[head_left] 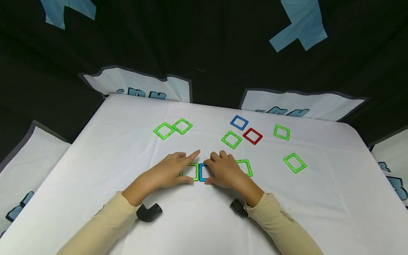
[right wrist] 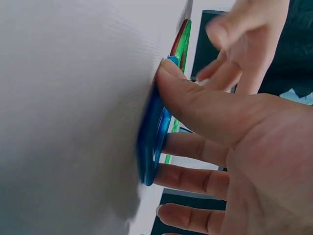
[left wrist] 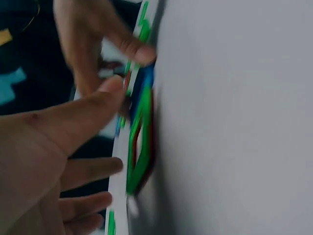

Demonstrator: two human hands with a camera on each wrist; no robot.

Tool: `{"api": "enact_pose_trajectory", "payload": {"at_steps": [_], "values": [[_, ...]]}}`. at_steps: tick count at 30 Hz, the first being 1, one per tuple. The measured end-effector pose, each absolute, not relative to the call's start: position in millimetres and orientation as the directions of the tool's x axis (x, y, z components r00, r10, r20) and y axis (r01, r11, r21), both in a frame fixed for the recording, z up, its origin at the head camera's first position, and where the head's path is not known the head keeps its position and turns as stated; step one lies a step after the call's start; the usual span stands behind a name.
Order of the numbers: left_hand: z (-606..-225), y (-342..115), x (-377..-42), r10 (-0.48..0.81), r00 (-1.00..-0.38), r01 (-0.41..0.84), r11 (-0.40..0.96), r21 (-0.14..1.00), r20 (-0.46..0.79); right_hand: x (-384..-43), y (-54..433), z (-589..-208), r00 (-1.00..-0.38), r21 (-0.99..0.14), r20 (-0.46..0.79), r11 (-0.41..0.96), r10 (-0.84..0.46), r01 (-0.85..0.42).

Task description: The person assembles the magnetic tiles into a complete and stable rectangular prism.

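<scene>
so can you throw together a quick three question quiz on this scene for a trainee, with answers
1. True or false: the right hand is holding nothing.

2. Multiple choice: in the head view, where is the red square relative to the far blue square?
a) to its left
b) to its right
c) on top of it

3. Count: how many green squares lie in the far-left group?

Key:
1. False; it pinches the nearer blue square.
2. b
3. Two
</scene>
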State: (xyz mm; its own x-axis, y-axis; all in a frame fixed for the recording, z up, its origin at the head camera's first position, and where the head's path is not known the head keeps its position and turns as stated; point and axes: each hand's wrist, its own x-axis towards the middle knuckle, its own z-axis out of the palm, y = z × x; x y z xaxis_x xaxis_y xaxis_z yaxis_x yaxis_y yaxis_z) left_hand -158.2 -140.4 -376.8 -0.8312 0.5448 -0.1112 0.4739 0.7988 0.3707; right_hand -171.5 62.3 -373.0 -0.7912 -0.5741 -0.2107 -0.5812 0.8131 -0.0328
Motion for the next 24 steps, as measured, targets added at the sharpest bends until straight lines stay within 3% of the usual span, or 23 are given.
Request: {"api": "enact_pose_trajectory", "payload": {"at_steps": [8, 12, 20, 24], "values": [[-363.8, -179.2, -209.5, 0.446, -0.891, 0.407, 0.870, 0.277, -0.089, -169.8, 65.9, -372.4, -0.797, -0.045, -0.209, 0.820, -0.567, -0.571], [-359.0, -196.3, -233.6, 0.397, -0.906, 0.360, 0.905, 0.229, -0.146, -170.5, 66.1, -372.4, -0.797, -0.036, -0.203, 0.817, -0.569, -0.575], [-358.2, -208.6, -257.3, 0.362, -0.845, 0.326, 0.932, 0.157, -0.393, -170.7, 61.6, -374.5, -0.790, -0.018, -0.212, 0.810, -0.576, -0.586], [-359.1, -205.0, -262.5, 0.343, -0.833, 0.321, 0.939, 0.126, -0.435, -171.3, 62.1, -374.7, -0.790, -0.013, -0.213, 0.811, -0.574, -0.585]]}}
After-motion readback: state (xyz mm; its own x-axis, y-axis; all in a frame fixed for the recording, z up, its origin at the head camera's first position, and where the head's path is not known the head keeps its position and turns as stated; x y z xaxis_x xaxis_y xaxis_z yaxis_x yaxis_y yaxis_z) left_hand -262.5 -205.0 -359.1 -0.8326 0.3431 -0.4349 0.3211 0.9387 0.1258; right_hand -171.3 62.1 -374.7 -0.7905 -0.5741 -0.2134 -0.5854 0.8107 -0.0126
